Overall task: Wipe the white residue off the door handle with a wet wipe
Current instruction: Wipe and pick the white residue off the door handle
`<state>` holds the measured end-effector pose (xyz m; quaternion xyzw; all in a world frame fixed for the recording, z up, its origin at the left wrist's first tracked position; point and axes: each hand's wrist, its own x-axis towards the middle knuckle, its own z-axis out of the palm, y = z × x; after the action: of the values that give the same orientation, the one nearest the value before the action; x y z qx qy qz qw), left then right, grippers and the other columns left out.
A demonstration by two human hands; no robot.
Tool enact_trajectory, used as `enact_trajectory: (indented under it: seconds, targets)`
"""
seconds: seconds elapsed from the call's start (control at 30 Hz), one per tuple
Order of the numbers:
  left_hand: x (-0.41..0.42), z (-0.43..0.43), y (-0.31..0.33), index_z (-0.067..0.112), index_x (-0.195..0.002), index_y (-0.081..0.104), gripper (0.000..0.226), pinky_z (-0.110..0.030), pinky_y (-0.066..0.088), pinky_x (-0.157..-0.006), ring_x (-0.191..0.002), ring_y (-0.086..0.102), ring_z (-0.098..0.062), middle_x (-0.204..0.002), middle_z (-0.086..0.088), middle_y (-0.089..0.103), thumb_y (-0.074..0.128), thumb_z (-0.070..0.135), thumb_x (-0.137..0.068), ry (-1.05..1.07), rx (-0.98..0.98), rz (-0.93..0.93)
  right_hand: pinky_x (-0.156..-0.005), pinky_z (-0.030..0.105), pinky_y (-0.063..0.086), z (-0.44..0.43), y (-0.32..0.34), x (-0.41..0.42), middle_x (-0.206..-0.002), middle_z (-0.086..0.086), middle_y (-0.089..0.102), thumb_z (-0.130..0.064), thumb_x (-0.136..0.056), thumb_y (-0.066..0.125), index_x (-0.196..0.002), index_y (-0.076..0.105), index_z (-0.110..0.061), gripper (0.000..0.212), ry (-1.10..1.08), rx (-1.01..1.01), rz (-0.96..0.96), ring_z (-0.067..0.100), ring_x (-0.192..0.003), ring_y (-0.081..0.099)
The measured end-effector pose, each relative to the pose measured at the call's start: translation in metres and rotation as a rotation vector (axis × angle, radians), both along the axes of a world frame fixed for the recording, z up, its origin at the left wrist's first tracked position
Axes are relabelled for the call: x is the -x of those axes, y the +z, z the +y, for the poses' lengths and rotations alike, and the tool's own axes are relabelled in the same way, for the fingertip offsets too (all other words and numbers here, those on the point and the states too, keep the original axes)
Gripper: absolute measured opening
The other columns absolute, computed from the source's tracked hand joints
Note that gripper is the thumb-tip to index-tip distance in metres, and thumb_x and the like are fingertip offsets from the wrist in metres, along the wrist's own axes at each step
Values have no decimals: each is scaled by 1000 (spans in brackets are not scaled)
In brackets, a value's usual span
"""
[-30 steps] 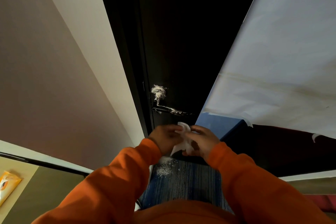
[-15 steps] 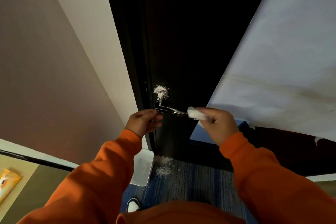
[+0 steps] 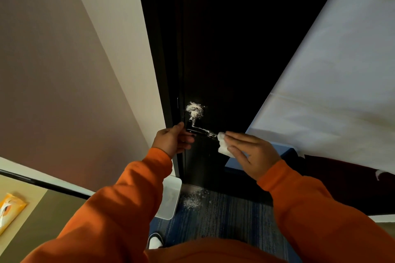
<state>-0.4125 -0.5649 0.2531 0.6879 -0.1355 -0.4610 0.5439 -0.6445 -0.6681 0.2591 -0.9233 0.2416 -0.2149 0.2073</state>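
Since half a second ago my right hand [image 3: 252,152] has flattened out, its fingers now extended over the wet wipe [image 3: 223,145] and pressing it to the right-hand tip of the door handle [image 3: 199,130]. My left hand [image 3: 174,140] stays curled around the near edge of the dark door [image 3: 224,60], just left of the handle. White residue [image 3: 194,110] cakes the rose above the lever and streaks along it toward the wipe.

Two hands [image 3: 174,140], one wipe [image 3: 223,148], one handle [image 3: 197,130].
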Motion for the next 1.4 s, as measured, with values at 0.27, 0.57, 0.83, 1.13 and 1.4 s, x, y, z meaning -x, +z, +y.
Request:
enact_trajectory:
  seconds: [0.27, 0.57, 0.83, 1.13, 1.4]
  targets:
    - [2, 0, 2, 9, -85, 73, 31, -36, 55, -75, -68, 67, -21, -73, -5, 74, 60, 37, -93, -28, 6, -88, -80, 34, 61, 9, 3, -62, -105, 6, 76, -9, -83, 75, -103, 77, -11, 21, 16, 151, -6, 20, -91, 73]
    - [-1, 3, 8, 12, -85, 73, 30, -25, 53, -63, -68, 65, -18, -73, -4, 72, 59, 37, -94, -86, -8, -158, -89, 22, 55, -5, 0, -26, -107, 1, 75, -11, -85, 75, -111, 74, -17, 27, -47, -11, -64, 13, -91, 71]
    - [-1, 1, 10, 13, -86, 74, 30, -26, 52, -63, -67, 66, -17, -75, -4, 73, 58, 37, -95, -108, -32, -170, -88, 41, 55, 11, 17, -86, -107, 9, 73, -26, -93, 62, -116, 72, -19, 26, -119, -91, 134, 27, -98, 68]
    - [-2, 3, 9, 12, -90, 73, 31, -30, 53, -68, -67, 66, -18, -76, -3, 73, 58, 38, -94, -106, -40, -148, -77, 19, 50, -17, 28, -52, -93, -8, 75, -25, -88, 71, -96, 79, -23, 12, -187, -419, 164, 2, -83, 64]
    - [-4, 2, 9, 11, -82, 74, 35, -28, 51, -65, -64, 66, -16, -73, -3, 73, 58, 40, -94, -110, -52, -153, -54, 27, 34, -2, 34, -112, -53, 0, 51, -29, -93, 58, -59, 63, -17, 37, -147, -392, 296, 14, -52, 48]
